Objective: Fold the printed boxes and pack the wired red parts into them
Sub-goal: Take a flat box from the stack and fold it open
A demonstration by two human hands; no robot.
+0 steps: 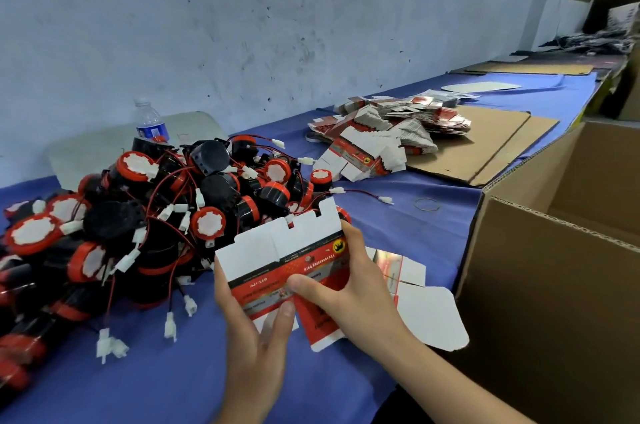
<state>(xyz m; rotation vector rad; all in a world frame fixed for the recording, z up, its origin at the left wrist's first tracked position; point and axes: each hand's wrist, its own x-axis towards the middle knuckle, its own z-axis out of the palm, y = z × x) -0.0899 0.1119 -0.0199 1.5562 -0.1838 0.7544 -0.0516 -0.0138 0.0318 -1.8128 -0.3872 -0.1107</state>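
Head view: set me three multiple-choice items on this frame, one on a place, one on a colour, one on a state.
1. Where does the water bottle stand? A on the floor; B behind the pile of red parts, near the wall; C on a shelf.
2. What colour is the table cover? A green; B white; C blue.
3. What state is the printed box in? A flaps open, unclosed; B sealed shut; C crushed flat.
Key: 1 B, it rises above the pile's far side; 2 C, blue cloth shows round the pile; 3 A, the left hand and right hand hold it with white flaps standing up.
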